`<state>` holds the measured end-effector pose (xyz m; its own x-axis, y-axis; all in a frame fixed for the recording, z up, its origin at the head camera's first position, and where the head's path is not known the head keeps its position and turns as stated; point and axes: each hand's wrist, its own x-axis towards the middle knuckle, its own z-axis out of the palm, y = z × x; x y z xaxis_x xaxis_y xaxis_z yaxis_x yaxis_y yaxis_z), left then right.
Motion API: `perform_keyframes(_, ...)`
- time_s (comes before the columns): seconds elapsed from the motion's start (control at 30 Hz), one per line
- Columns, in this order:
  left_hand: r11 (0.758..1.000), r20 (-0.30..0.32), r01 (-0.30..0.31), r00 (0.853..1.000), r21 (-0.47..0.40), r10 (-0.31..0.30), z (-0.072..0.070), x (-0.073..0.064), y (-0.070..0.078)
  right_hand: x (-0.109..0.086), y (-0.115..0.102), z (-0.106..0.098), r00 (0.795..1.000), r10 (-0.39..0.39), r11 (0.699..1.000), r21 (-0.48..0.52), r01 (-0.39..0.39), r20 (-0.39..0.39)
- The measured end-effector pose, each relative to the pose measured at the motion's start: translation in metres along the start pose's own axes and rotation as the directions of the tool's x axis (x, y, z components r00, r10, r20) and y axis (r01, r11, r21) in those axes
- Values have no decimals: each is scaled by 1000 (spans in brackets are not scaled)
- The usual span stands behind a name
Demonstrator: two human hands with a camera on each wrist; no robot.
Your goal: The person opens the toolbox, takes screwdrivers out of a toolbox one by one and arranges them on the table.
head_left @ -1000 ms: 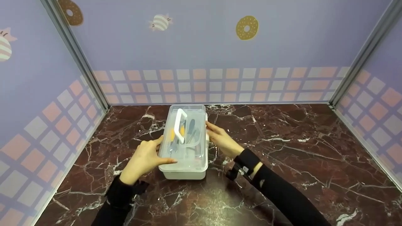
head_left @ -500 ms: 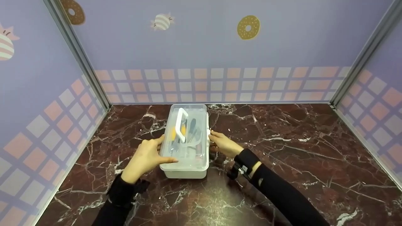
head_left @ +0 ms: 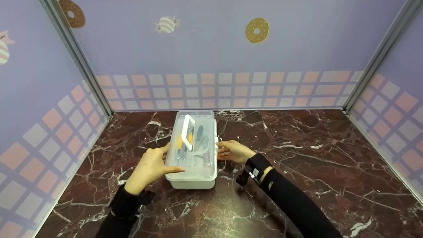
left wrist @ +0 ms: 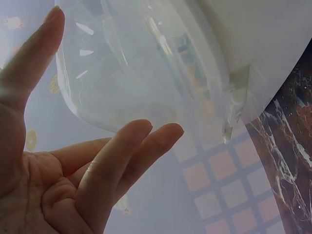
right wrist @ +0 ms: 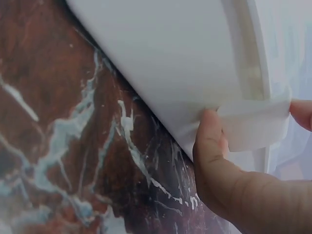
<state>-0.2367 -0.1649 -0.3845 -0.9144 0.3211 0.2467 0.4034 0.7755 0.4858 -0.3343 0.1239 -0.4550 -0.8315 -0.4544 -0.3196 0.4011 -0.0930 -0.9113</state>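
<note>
The left hand point(head_left: 150, 167) is at the left side of the box point(head_left: 193, 184). Its thumb and fingers are spread wide, with the thumb extended over the near left part of the lid point(head_left: 198, 170). The other fingers are at the left edge; whether each one touches cannot be determined. The right hand point(head_left: 234, 151) is at the right side of the box. Its fingers are bent and pinch a latch point(right wrist: 256, 124) between a lower and an upper contact point. The latch spans from the box wall to the lid.

The lid is on the box. A white handle point(head_left: 185, 134) stands raised on top. Visible through the lid are a yellow item point(head_left: 180, 141) left of the box centreline and a dark tool point(head_left: 200, 130) right of it; the plastic blurs their detail. A second clip point(left wrist: 239, 97) is on the left side of the box. The right hand covers part of the right side in the head view.

The box rests on a dark red, white-veined table point(head_left: 297, 185). Beyond the box is a lilac back wall point(head_left: 211, 49) with a checked band and printed doughnuts. Side walls stand well apart from the box, left and right.
</note>
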Motion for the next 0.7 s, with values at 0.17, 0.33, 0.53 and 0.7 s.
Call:
perform_keyframes(0.17, 1000, 2, 7, 1000, -3, -7, 0, 0, 0, 0, -2, -1, 1000, 20, 1000, 2, -20, -10)
perform_keyframes(0.33, 1000, 4, 7, 1000, -3, -7, 1, 0, 1, -1, -1, -5, 999, 31, 1000, -4, -31, 27)
perform_keyframes(0.53, 1000, 5, 7, 1000, -6, -7, 2, 0, 2, -3, -4, -8, 1000, 23, 999, -49, -23, 3)
perform_keyframes(0.7, 1000, -1, 15, 1000, -27, -15, 0, -1, 1, -6, -11, -4, 998, -36, 979, -204, 26, -46)
